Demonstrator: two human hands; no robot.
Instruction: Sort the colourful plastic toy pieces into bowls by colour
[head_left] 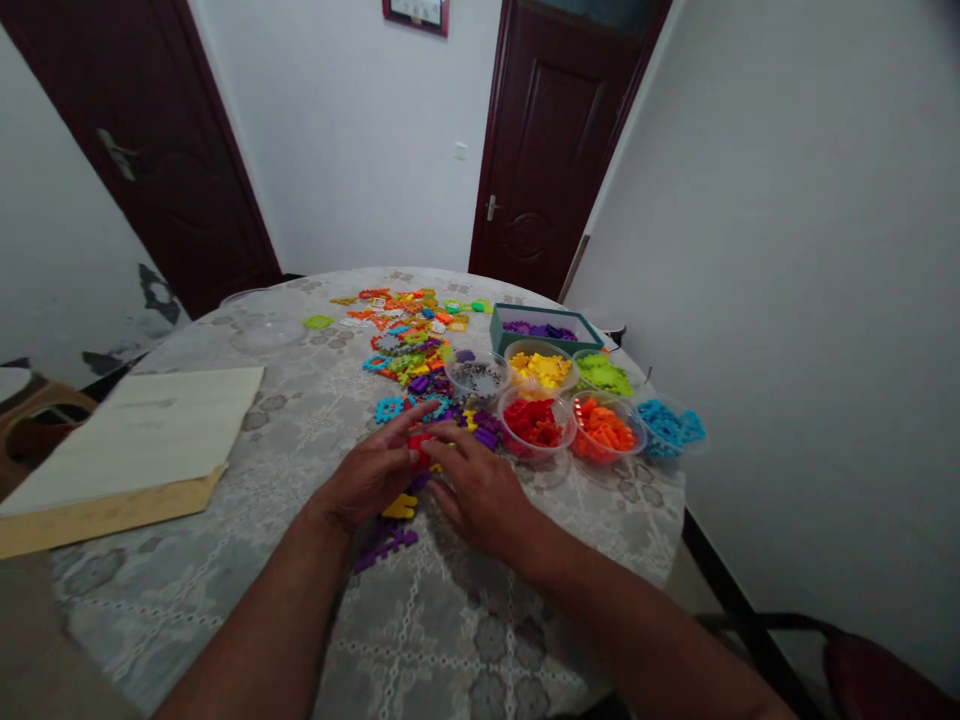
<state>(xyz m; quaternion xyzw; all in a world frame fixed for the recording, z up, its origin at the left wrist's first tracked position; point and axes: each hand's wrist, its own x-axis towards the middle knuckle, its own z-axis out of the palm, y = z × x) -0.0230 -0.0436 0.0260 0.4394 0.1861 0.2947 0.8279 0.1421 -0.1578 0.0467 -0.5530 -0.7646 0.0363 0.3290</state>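
Left grip (369, 474) and right grip (478, 492) were both pinched on a red block (421, 447) over the desk (187, 585), left of a bowl (537, 457) of red pieces (534, 422). Two-handed handling seemed the step; moving on called for one grip to release.

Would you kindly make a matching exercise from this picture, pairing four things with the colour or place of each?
Things
1. Held piece
2. Large pale sheet
3. Pieces in the rectangular box
4. Pieces in the rightmost bowl

Colours and places
A. Purple
B. Blue
C. Red
D. On the left side of the table

Right pairs: 1-C, 2-D, 3-A, 4-B
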